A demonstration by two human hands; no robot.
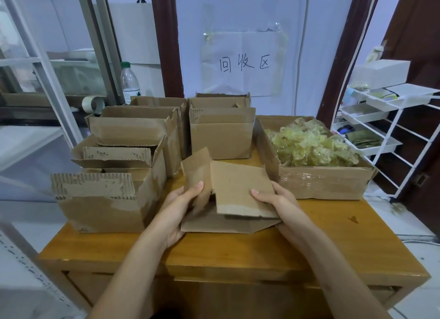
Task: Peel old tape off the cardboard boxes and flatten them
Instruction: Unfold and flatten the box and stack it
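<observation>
Pale wall (309, 13) (paper sign (242, 63) taped up), wooden table (238, 249), white rack (390, 128) at right

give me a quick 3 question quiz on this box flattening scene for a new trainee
1. True or false: both hands hold the collapsed box at the table's front.
2. Where is the peeled tape collected? A) in the open box on the right B) on the white rack C) on the floor
3. Fill in: the tape roll sits on the ledge next to a plastic ____.

Key:
1. True: the left hand grips the left flap, the right hand the right edge.
2. A, the tape box.
3. bottle
</observation>
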